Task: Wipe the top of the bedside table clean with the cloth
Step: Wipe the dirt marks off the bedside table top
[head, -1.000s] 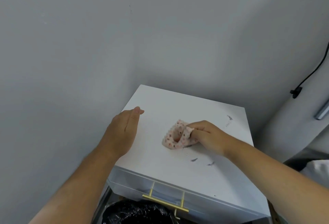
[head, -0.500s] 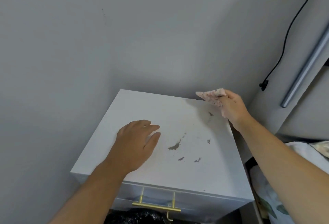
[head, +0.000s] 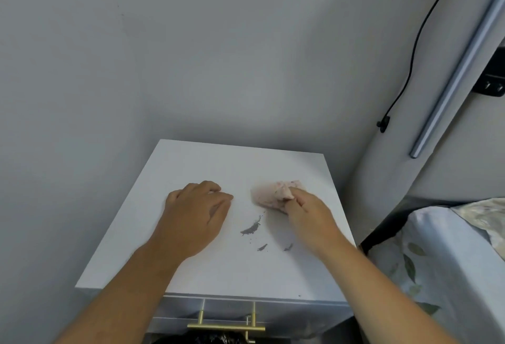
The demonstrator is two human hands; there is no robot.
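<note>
The white bedside table (head: 207,163) stands against a grey wall. My right hand (head: 311,220) presses a bunched pink patterned cloth (head: 269,193) onto the right middle of its top. Grey dirt smears (head: 250,228) lie just in front of the cloth, with two smaller specks (head: 262,247) nearer me. My left hand (head: 195,218) rests palm down on the left half of the top, fingers curled, holding nothing.
A drawer with a gold handle (head: 225,326) is at the table's front, and something black (head: 202,339) sits below it. A bed with leaf-print bedding (head: 437,261) stands close on the right. A black cable (head: 410,57) and a metal bar (head: 453,76) run up the right wall.
My right hand has brought the cloth from the table's back right corner down to the middle right of the top. My left hand stayed flat on the left side.
</note>
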